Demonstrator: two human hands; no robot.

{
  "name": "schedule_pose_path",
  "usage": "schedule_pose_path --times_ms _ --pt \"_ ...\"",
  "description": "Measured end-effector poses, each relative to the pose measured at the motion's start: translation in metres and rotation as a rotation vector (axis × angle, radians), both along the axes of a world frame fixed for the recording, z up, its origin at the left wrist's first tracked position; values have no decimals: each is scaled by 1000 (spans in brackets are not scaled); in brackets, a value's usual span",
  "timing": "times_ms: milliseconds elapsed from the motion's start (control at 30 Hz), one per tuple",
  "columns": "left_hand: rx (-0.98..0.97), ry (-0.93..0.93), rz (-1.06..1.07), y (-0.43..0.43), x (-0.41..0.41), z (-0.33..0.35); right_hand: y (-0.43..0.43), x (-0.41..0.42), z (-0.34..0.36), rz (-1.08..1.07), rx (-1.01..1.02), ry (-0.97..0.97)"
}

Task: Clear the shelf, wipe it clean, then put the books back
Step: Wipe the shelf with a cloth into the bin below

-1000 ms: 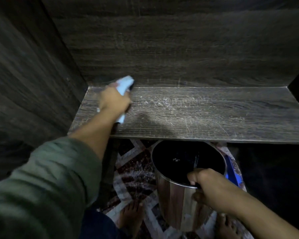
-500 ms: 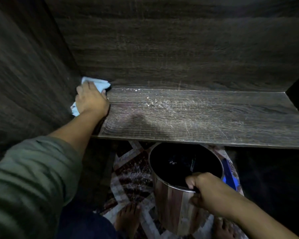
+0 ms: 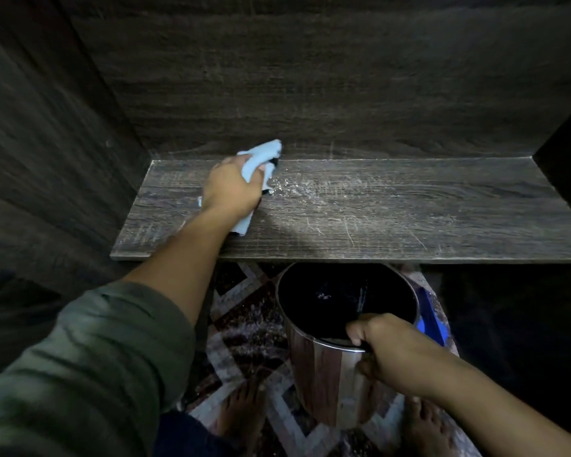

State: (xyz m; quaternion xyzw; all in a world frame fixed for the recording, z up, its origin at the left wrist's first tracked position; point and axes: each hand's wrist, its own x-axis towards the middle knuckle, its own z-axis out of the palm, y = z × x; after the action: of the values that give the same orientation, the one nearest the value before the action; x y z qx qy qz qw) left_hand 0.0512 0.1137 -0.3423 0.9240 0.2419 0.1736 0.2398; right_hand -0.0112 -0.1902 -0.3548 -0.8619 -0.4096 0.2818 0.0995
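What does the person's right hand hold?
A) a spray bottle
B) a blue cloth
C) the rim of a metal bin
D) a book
C: the right hand grips the metal bin at its rim, while the left hand holds the blue cloth on the shelf.

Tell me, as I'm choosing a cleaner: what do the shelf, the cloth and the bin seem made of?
The shelf: probably laminate board with printed dark wood grain, matte; pale scratches and dust show. The cloth: soft light-blue fabric, bunched in folds, perhaps microfibre. The bin: shiny metal rim, glossy wood-pattern wall, likely a printed wrap; the body's material is unclear.
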Motion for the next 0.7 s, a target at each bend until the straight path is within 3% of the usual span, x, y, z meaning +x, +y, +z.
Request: schedule_pose_path --times_ms 100,233,300,400,533,700 --pt "-29 -43 -182 -9 1 -1 2 0 4 1 -1 -2" --pt "139 -304 41 5 -3 -4 1 2 9 5 1 -12" --pt "202 -276 71 14 -6 -4 -2 2 9 -1 -2 -12" --pt "248 -126 -90 16 0 -6 -7 1 7 -22 2 -13" --pt "151 -41 -285 6 11 -3 -14 3 6 -43 -8 11" --pt "-131 -26 -267 -11 26 5 -20 5 0 -67 0 17"
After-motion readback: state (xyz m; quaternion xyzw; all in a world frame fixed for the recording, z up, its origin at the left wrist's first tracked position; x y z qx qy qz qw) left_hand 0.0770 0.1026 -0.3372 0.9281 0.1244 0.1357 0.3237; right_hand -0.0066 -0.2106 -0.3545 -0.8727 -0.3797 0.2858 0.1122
